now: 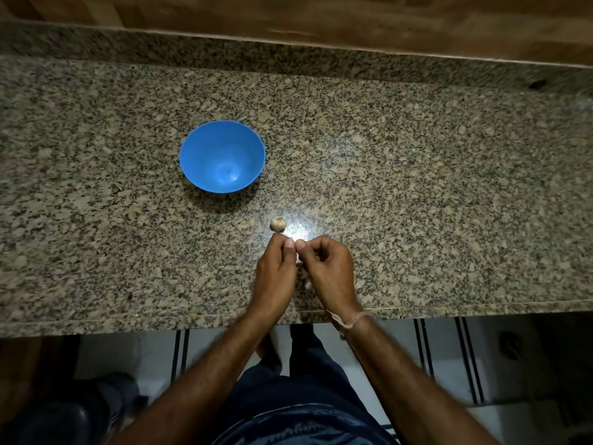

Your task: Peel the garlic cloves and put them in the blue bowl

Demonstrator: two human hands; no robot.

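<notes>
Head view looks straight down on a speckled granite tabletop (417, 187) that fills most of the picture, with a brown wooden surface (321, 20) along its far edge. Below the near edge are a pale tiled floor (449, 348) with dark stripes and the person's dark blue clothing (305, 396). Two bare forearms come up from the bottom and meet over the near part of the tabletop. A blue bowl (205, 149) stands upright on the left of the middle, well apart from the hands, and nothing lies inside it. The left hand (276, 271) and the right hand (332, 271) are close together, with the thumb tips touching. The fingers (321, 250) of both hands are curled inward as if pinching. What they hold is hidden between them, so I cannot tell if they grasp a clove. One garlic piece (278, 224), still in its pale skin, lies on the tabletop just beyond the thumbs, between the hands and the bowl, not touching either. A thin light thread (353, 321) goes around the right wrist. A small pale bit (308, 285) lies on the tabletop between the wrists, too small to identify.
</notes>
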